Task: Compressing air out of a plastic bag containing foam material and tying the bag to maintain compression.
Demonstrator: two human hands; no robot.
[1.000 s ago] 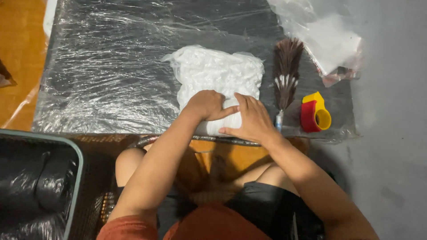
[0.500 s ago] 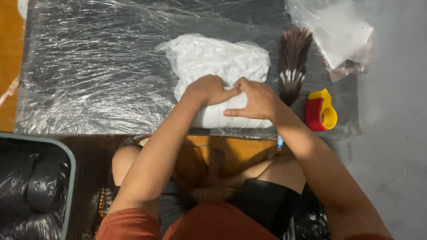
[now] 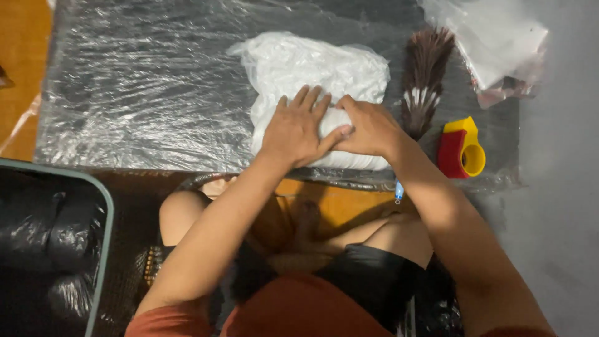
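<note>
Landmark: the white bundle (image 3: 315, 84), a soft mass of white material in thin clear plastic, lying on a low board wrapped in plastic film (image 3: 137, 93), toward the board's near edge.

Left hand (image 3: 298, 128): laid palm-down on the near part of the white bundle, fingers extended and spread flat, pressing on it rather than gripping. Thumb points toward the other hand.

Right hand (image 3: 369, 126): also on the near part of the white bundle, just right of the left hand, fingers bent and curled down onto the material. The two hands touch at thumb and fingertips. Whether the right fingers pinch a fold cannot be told.

Right of the white bundle: a feather duster (image 3: 423, 78), brown with white tips, just beside it. Farther right: a red-and-yellow tape dispenser (image 3: 460, 150). Beyond the duster, a clear plastic bag (image 3: 499, 43). Well left of the bundle, off the board: a dark bin with black liner (image 3: 50, 249).
</note>
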